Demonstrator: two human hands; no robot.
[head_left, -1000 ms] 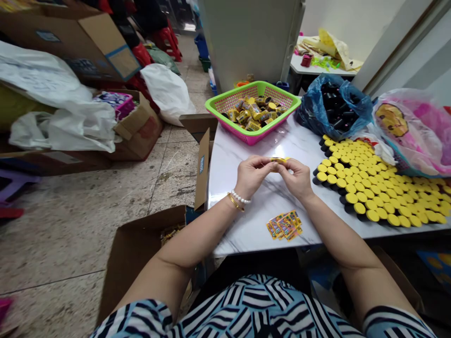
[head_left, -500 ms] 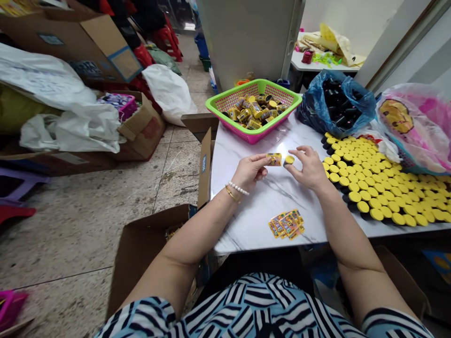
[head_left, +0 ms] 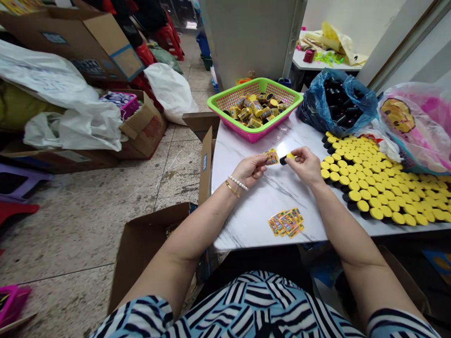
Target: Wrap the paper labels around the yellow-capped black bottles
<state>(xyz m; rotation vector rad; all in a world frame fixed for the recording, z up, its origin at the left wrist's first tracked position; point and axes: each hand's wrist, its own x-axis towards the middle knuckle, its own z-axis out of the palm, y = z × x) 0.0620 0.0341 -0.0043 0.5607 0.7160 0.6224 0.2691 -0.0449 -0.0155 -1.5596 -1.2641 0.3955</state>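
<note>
My left hand [head_left: 251,169] pinches a small yellow printed sticker [head_left: 271,157] above the white marble table [head_left: 253,216]. Beside it, my right hand [head_left: 306,164] grips a small black tube with a yellow cap [head_left: 286,158], held on its side with the cap close to the sticker. A little stack of the same stickers [head_left: 286,223] lies near the table's front edge. Rows of standing yellow-capped tubes [head_left: 373,183] fill the table to the right of my right hand.
A green and pink basket [head_left: 254,109] of labelled tubes sits at the table's far side. A blue bag [head_left: 336,105] of black tubes and a pink printed bag [head_left: 416,124] lie at the right. An open cardboard box [head_left: 144,244] stands on the floor left of my lap.
My hands were together on one item, then came apart. The left now pinches a sticker and the right holds a capped tube brought close to it.
</note>
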